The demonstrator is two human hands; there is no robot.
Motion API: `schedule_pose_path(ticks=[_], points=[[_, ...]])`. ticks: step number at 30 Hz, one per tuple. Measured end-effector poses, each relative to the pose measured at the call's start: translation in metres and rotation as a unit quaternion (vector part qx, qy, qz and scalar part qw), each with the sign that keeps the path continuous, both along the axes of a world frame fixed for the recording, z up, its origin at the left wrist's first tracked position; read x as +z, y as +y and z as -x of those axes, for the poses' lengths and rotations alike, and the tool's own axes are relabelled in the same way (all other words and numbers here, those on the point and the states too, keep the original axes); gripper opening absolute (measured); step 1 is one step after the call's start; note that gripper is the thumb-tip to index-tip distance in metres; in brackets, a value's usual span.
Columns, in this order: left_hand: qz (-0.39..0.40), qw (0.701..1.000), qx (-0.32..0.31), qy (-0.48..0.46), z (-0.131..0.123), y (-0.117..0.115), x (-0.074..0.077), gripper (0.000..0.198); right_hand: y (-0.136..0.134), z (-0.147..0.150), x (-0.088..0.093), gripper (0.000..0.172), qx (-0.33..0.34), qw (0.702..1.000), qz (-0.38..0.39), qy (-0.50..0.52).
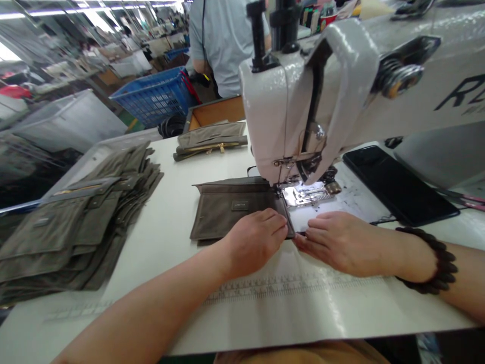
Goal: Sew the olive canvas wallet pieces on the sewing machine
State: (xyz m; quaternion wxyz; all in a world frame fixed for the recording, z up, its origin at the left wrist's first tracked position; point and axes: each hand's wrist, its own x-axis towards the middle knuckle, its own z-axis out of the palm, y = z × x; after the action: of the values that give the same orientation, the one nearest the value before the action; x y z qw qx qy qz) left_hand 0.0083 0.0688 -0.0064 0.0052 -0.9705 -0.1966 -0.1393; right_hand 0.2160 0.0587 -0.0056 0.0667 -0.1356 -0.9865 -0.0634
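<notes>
An olive-brown fabric bag panel with a small label patch lies flat under the sewing machine head. Its right edge is beside the needle and the lit metal throat plate. My left hand presses on the panel's lower right part, fingers curled together near the edge. At the panel's lower right corner, my right hand has its fingers closed, with the tips pinching the corner. A dark beaded bracelet circles my right wrist.
A pile of similar panels sits on the left. Behind the machine head lie folded pieces with a zipper. A black phone rests on the right, near pink-handled scissors. A ruler strip crosses the table front. A person is beyond, near a blue basket.
</notes>
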Motion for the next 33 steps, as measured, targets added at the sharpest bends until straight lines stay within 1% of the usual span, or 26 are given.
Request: schedule_pose_path(ticks=[5, 8, 11, 15, 19, 22, 26, 29, 33], points=[[-0.019, 0.999, 0.002, 0.039, -0.003, -0.004, 0.004, 0.021, 0.001, -0.002, 0.002, 0.025, 0.004, 1.0, 0.013, 0.0], [-0.033, 0.997, -0.003, 0.065, -0.005, -0.006, 0.007, 0.021, 0.002, -0.004, 0.005, 0.023, 0.014, 0.999, 0.011, 0.046], [-0.047, 0.996, -0.011, 0.073, -0.006, -0.007, 0.009, 0.021, 0.002, -0.004, 0.006, 0.02, 0.008, 0.996, -0.013, 0.09], [-0.071, 0.997, -0.012, 0.035, 0.0, -0.008, 0.005, 0.022, 0.0, -0.002, 0.002, 0.023, -0.023, 0.999, -0.01, 0.047], [-0.071, 0.997, -0.014, -0.006, 0.007, -0.007, -0.002, 0.023, 0.0, -0.001, 0.0, 0.024, -0.03, 0.999, -0.002, 0.016], [-0.072, 0.997, -0.014, -0.01, 0.009, -0.004, -0.005, 0.024, 0.002, -0.001, -0.001, 0.024, -0.037, 0.999, -0.001, 0.011], [-0.069, 0.997, -0.014, -0.014, 0.009, 0.002, -0.007, 0.024, 0.006, 0.001, -0.003, 0.024, -0.066, 0.998, 0.003, 0.008], [-0.055, 0.998, -0.012, -0.002, 0.01, 0.01, -0.006, 0.024, 0.01, 0.004, -0.004, 0.025, -0.091, 0.995, 0.006, 0.026], [-0.025, 1.0, 0.005, 0.016, 0.01, 0.02, -0.005, 0.021, 0.014, 0.008, -0.005, 0.031, -0.114, 0.992, -0.01, 0.062]])
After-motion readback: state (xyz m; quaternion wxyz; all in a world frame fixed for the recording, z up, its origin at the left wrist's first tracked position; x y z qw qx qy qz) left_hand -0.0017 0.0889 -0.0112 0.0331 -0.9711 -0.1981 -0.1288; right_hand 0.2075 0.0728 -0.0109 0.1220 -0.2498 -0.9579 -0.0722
